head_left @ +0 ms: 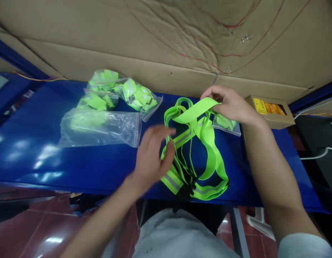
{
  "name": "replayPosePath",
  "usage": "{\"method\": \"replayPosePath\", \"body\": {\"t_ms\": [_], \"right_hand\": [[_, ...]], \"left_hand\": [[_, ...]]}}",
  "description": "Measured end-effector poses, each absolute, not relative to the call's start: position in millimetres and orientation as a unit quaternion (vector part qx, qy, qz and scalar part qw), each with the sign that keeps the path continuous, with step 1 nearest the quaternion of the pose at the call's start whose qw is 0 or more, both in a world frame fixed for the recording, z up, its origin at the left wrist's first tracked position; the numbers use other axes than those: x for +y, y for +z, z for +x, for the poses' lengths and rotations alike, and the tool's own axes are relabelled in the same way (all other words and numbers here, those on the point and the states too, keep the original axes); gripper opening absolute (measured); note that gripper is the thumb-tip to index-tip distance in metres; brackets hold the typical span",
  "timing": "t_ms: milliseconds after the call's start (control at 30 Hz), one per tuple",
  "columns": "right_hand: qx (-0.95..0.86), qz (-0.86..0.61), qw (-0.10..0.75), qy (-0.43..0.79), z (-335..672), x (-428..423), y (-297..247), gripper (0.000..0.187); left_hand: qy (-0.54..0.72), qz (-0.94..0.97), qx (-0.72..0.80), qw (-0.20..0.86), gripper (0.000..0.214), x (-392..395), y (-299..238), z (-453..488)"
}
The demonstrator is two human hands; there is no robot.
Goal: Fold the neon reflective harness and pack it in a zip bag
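Note:
A bundle of neon-green reflective straps (214,152) with grey stripes and black buckles (186,190) lies loosely coiled on the blue table, close to its front edge. My right hand (226,102) grips a strap at the far side of the bundle, lifting a flat length of it. Over the bundle's left side hovers my left hand (155,152), its fingers apart and slightly blurred; nothing shows in it. Left of that hand lies a clear zip bag (109,129). Behind my right wrist, a small bag of green straps (226,123) is partly hidden.
Several bagged green straps (139,95) sit at the back left of the blue table (74,168). A cardboard box (272,111) with orange contents stands at the back right. Brown board with red wires (182,55) rises behind. A white cable (316,156) runs at far right.

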State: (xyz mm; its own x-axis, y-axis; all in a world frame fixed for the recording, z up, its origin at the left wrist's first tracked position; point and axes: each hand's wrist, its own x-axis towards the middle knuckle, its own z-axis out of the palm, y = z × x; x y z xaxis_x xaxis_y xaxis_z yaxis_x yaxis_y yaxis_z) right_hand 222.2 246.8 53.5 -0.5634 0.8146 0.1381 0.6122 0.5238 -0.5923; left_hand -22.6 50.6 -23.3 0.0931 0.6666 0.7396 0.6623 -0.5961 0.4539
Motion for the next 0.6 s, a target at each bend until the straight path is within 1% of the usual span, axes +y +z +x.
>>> {"method": "replayPosePath", "body": {"t_ms": [67,133,167,233,333,400,500,600], "right_hand": [[-0.864,-0.388,0.214,0.239,219,246,58,0.028],[-0.886,-0.343,0.206,0.236,218,243,63,0.029],[-0.896,-0.323,0.187,0.241,218,240,65,0.031],[-0.909,-0.299,0.127,0.262,220,232,70,0.035],[-0.906,-0.291,0.022,0.305,223,220,75,0.044],[-0.899,-0.296,-0.025,0.323,225,218,74,0.051],[-0.899,-0.314,-0.029,0.305,229,224,69,0.043],[-0.904,-0.324,-0.008,0.280,232,232,64,0.037]], "left_hand": [[0.452,0.759,0.470,0.002,0.045,107,-18,-34],[0.345,0.769,0.532,0.087,0.060,158,-18,-42],[0.293,0.766,0.556,0.137,0.064,178,-20,-45],[0.253,0.745,0.590,0.179,0.059,203,-23,-50],[0.265,0.721,0.613,0.183,0.046,213,-27,-61],[0.290,0.698,0.629,0.181,0.042,211,-28,-69],[0.337,0.658,0.650,0.178,0.051,207,-31,-75],[0.341,0.684,0.634,0.118,0.060,200,-33,-67]]}}
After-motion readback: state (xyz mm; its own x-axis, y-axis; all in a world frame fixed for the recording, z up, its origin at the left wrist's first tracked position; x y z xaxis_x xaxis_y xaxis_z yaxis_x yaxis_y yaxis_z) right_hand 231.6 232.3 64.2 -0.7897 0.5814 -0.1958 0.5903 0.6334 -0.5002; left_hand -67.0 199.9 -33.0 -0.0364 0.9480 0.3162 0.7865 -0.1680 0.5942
